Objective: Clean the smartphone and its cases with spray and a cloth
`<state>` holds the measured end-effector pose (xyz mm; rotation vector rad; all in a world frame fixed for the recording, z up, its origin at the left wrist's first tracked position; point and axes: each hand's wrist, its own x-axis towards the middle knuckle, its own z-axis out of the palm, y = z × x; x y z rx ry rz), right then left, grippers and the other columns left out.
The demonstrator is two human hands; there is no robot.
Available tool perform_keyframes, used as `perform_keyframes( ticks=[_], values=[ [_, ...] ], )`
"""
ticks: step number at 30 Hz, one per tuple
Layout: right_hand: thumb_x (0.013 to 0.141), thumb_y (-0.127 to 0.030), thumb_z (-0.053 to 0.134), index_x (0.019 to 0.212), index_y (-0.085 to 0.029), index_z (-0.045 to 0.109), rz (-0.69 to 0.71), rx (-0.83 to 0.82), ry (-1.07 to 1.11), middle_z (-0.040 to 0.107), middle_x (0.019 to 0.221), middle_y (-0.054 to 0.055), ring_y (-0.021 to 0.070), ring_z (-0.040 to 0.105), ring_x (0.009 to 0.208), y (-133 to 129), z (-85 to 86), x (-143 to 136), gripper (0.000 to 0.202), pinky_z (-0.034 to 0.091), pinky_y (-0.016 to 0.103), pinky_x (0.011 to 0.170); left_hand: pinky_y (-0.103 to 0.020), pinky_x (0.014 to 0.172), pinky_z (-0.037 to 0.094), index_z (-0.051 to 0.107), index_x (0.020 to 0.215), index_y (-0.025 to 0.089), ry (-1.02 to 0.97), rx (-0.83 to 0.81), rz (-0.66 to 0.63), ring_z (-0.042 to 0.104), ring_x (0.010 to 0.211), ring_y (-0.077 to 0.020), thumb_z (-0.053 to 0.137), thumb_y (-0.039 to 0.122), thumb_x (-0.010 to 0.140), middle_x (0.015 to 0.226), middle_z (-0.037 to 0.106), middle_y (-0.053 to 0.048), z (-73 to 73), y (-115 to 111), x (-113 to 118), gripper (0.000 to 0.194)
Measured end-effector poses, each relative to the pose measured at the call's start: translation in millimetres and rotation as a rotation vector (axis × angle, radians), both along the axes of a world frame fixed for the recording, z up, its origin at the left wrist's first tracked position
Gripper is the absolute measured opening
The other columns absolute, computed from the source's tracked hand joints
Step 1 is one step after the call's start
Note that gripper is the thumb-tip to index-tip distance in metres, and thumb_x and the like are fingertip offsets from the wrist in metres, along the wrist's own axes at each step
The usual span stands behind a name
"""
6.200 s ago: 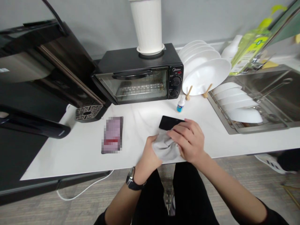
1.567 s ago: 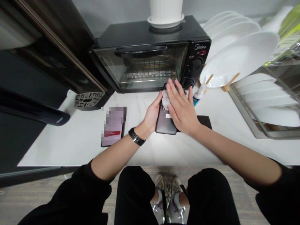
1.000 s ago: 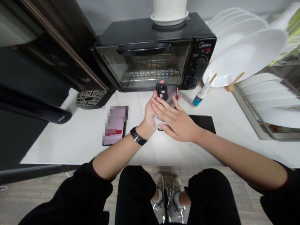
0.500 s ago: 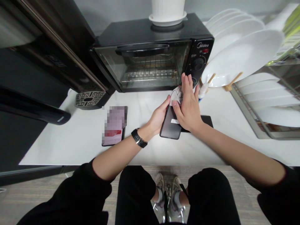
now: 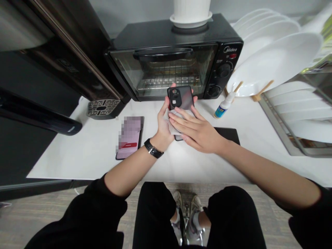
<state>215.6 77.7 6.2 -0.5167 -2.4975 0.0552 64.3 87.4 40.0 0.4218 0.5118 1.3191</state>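
Note:
A dark phone case with camera cutouts at its upper left is held above the counter by my left hand, whose fingers wrap round it from beneath. My right hand presses a white cloth against the back of the case, covering its lower part. Whether a phone is inside the case I cannot tell. Behind my right wrist lies a flat black object, partly hidden. A phone with a lit, blurred-out screen rests left of my hands. A small white bottle with a blue label stands to their right.
A black toaster oven stands at the back with a white pot on top. A dark appliance with a drip tray is on the left. White plates stand in racks on the right. The white counter's front edge crosses below my forearms.
The case has moved left and away from me, and its camera cutouts now show. My right hand and the cloth have slid down from its top end, uncovering the bottle.

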Motion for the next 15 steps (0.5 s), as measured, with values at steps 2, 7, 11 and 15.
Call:
perform_keyframes(
  ticks=[2,7,11,15],
  values=[
    [0.109,-0.027,0.037,0.168,-0.023,0.031,0.004,0.032,0.018,0.051,0.166,0.004,0.0254,0.034,0.162,0.8,0.8,1.2,0.059,0.015,0.063,0.135,-0.043,0.126,0.042,0.057,0.153,0.039,0.013,0.073,0.007,0.056,0.148,-0.0208,0.029,0.044,0.114,0.143,0.072,0.002,0.7,-1.2,-1.6,0.048],
    [0.109,-0.028,0.035,0.169,-0.027,0.028,-0.292,-0.009,0.065,0.040,0.173,0.002,0.0309,0.014,0.168,0.5,2.0,3.0,0.061,0.008,0.070,0.133,-0.042,0.130,0.038,0.061,0.150,0.033,-0.013,0.049,0.042,0.050,0.153,-0.0195,0.030,0.039,0.116,0.145,0.071,0.004,-2.8,3.4,2.7,0.046],
    [0.112,-0.033,0.028,0.173,-0.024,0.004,-0.435,-0.088,0.024,0.019,0.180,0.006,0.0302,0.005,0.169,1.3,-1.5,0.9,0.066,0.010,0.067,0.133,-0.037,0.129,0.039,0.066,0.144,0.023,-0.036,0.021,0.071,0.051,0.151,-0.0197,0.038,0.036,0.115,0.143,0.072,0.001,-7.9,6.1,7.0,0.042],
    [0.113,-0.038,0.024,0.173,-0.024,-0.004,-0.559,-0.084,0.072,0.016,0.181,0.008,0.0324,0.003,0.169,7.2,-2.6,2.6,0.068,0.010,0.068,0.133,-0.039,0.124,0.046,0.066,0.145,0.024,-0.052,-0.136,-0.060,0.063,0.141,-0.0231,0.049,0.034,0.111,0.138,0.075,-0.001,-12.8,-1.8,16.9,0.039]
  ],
)
